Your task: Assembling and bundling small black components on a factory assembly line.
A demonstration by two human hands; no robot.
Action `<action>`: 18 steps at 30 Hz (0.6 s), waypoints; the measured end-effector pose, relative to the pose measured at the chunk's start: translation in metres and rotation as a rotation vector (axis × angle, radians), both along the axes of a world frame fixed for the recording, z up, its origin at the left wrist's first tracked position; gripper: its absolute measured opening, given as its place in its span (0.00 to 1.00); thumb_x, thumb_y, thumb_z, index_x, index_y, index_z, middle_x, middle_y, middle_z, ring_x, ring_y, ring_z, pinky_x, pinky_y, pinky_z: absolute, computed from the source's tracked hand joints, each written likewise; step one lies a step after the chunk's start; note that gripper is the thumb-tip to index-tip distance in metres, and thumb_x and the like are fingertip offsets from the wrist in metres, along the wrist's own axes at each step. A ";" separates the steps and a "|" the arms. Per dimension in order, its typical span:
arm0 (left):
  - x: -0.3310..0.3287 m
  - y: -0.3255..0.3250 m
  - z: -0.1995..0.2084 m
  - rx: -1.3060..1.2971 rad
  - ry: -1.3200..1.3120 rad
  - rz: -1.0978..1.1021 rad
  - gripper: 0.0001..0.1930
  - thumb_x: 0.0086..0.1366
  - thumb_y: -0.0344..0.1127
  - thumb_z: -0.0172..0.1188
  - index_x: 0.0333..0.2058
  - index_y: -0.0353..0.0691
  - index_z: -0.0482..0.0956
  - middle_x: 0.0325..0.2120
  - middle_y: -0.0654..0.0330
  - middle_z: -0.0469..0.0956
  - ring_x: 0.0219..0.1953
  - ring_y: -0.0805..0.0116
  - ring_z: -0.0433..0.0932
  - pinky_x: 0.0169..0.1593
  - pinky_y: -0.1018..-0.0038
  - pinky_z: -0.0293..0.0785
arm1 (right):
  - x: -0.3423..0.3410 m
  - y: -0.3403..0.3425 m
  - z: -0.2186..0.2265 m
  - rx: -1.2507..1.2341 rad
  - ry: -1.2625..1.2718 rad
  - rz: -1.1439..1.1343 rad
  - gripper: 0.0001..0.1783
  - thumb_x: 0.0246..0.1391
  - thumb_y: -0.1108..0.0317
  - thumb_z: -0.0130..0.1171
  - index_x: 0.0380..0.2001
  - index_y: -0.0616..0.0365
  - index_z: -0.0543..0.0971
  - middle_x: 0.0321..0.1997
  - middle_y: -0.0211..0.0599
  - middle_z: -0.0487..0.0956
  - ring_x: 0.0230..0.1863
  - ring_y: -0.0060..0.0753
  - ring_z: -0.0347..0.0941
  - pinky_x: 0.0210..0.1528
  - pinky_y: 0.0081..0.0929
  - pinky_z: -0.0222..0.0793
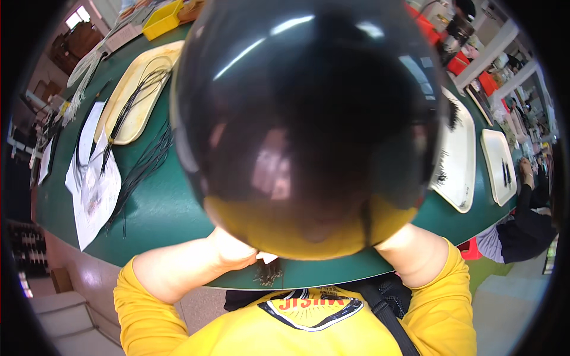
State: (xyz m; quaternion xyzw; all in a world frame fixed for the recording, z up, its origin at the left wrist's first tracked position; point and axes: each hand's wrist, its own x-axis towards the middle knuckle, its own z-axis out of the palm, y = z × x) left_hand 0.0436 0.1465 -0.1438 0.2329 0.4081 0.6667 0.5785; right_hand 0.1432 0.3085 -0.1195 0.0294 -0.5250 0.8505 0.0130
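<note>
In the head view, a glossy dark dome hides most of the left hand and right hand; I cannot tell their grip. Thin dark strands show just beside the left hand; 2 white trays lie right of the right.
</note>
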 end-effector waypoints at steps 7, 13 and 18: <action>-0.002 0.001 -0.004 0.044 -0.008 0.063 0.06 0.63 0.34 0.48 0.31 0.38 0.66 0.18 0.58 0.70 0.07 0.78 0.56 0.13 0.82 0.53 | -0.006 -0.001 -0.011 0.014 0.025 -0.247 0.06 0.57 0.68 0.48 0.29 0.58 0.72 0.24 0.24 0.71 0.25 0.11 0.63 0.27 0.11 0.59; -0.009 -0.003 0.000 -0.104 0.035 0.168 0.05 0.62 0.34 0.50 0.31 0.41 0.67 0.19 0.61 0.72 0.07 0.79 0.58 0.13 0.83 0.54 | -0.013 -0.006 -0.021 0.153 0.094 -0.311 0.11 0.60 0.62 0.44 0.30 0.55 0.72 0.22 0.22 0.67 0.22 0.11 0.59 0.25 0.10 0.57; -0.012 -0.002 -0.006 -0.116 -0.013 0.120 0.05 0.62 0.35 0.52 0.30 0.42 0.68 0.19 0.62 0.72 0.07 0.80 0.58 0.13 0.84 0.54 | -0.013 -0.009 -0.030 0.241 0.004 -0.290 0.14 0.59 0.58 0.44 0.27 0.56 0.71 0.20 0.23 0.67 0.21 0.12 0.60 0.24 0.11 0.58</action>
